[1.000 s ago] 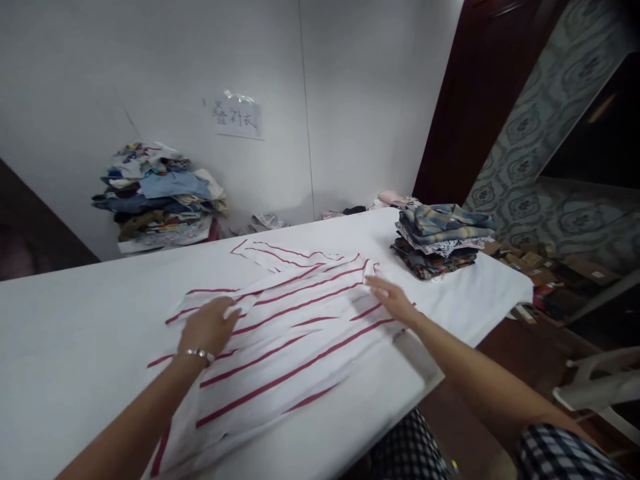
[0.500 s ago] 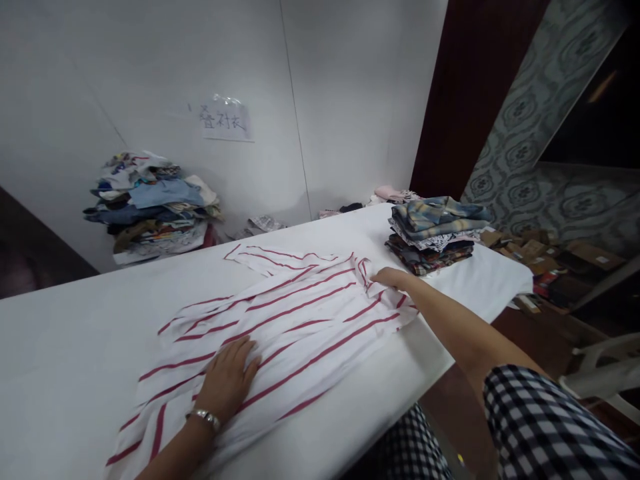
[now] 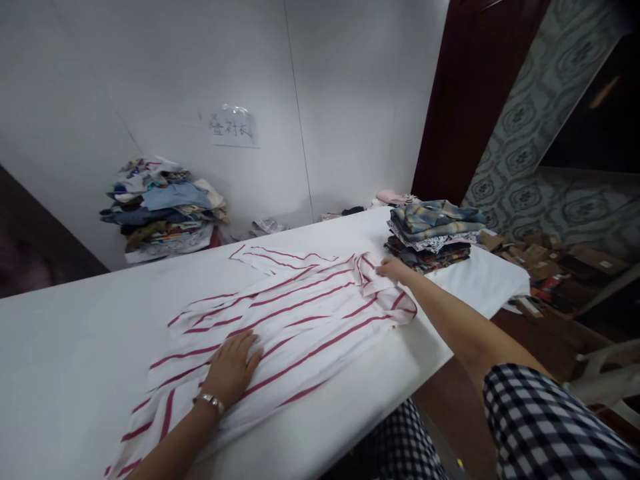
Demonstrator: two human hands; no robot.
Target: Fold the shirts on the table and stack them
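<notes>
A white shirt with red stripes (image 3: pixel 300 320) lies spread on the white table (image 3: pixel 75 347). My left hand (image 3: pixel 233 367), with a bracelet at the wrist, rests flat on the shirt's near part, fingers stretched out. Over at the shirt's collar end, my right hand (image 3: pixel 393 268) has its fingers closed on the fabric. A checked sleeve covers my right upper arm.
A stack of folded clothes (image 3: pixel 433 235) stands on the table just beyond my right hand. A heap of mixed garments (image 3: pixel 163 207) lies against the wall at the back left. Cardboard boxes (image 3: pixel 540 257) and a white chair (image 3: pixel 607 373) are on the floor to the right.
My left hand slid toward me down the shirt and now presses flat. My right hand moved to the collar end and closed on the fabric.
</notes>
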